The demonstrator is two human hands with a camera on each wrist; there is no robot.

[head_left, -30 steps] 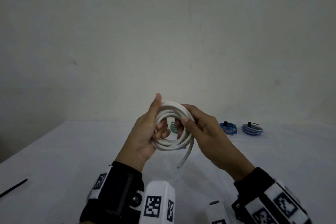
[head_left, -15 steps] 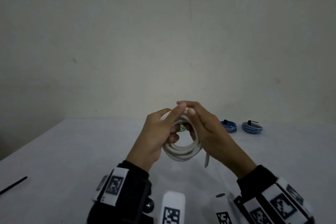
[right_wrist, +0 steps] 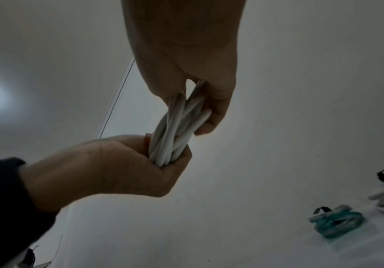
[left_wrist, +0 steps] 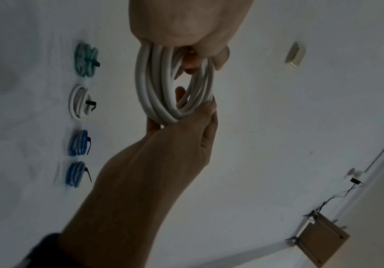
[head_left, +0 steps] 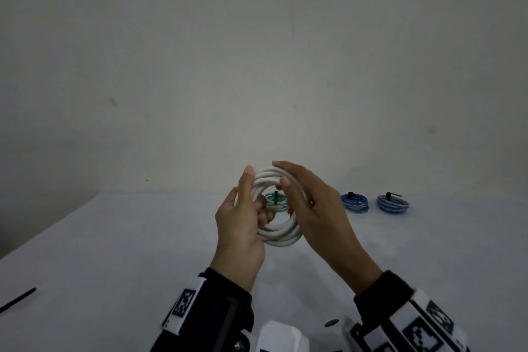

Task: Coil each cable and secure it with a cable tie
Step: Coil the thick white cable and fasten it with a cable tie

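A white cable coil (head_left: 281,237) of several loops is held upright above the table between both hands. My left hand (head_left: 248,208) grips its left side, thumb up along the front and fingers curled through the hole. My right hand (head_left: 303,197) grips the top right, thumb pressed on the front and fingers behind. In the left wrist view the coil (left_wrist: 163,81) hangs from the left hand (left_wrist: 186,27), with the right hand (left_wrist: 181,137) wrapped round its lower part. The right wrist view shows the bunched loops (right_wrist: 177,132) between the right hand (right_wrist: 186,63) and the left hand (right_wrist: 122,163). No loose end shows.
Tied coils lie in a row at the table's far side: a green one (head_left: 275,200) seen through the held coil, a white one (left_wrist: 79,101) and two blue ones (head_left: 354,202) (head_left: 392,203). A loose black cable tie (head_left: 17,298) lies at the table's left edge.
The cable's loose end, which hung below the coil a second ago, no longer shows. The right hand has shifted from the coil's middle to its top right; the left thumb has straightened again.
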